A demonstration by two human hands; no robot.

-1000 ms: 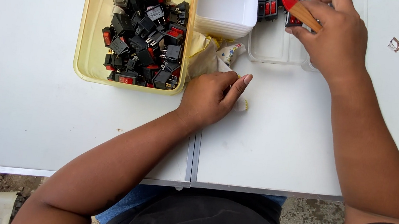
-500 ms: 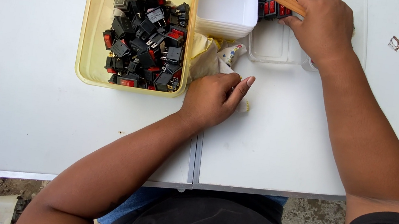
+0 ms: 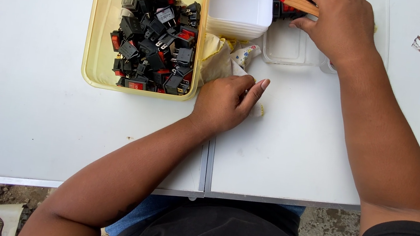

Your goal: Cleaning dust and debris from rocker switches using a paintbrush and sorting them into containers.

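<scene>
The counter (image 3: 326, 151) is two white panels butted at a seam running from near edge to far, just right of the left hand (image 3: 226, 101). Open room lies on the whole left panel left of the yellow tub (image 3: 102, 32), on the near strip in front of both arms, and on the right panel beyond the right forearm, where only one small scrap (image 3: 418, 43) lies at the far right.

Count: one yellow tub, heaped with black and red rocker switches (image 3: 155, 36), too many and too overlapped to count; one white container (image 3: 239, 7) touching the tub's right wall; one clear tray (image 3: 290, 50) to its right; one cloth (image 3: 224, 57); one brush (image 3: 295, 1) with a red tip and wooden handle.

Left hand: flat, fingers loosely curled, pressing the cloth to the counter just near the tub's right corner; grip not clasped round anything. Right hand (image 3: 341, 24): grip closed on the brush handle at the far edge, over black and red switches beside the clear tray.

Against the earlier frame: the right hand and brush have shifted slightly farther and left; the left hand and cloth are unchanged.
</scene>
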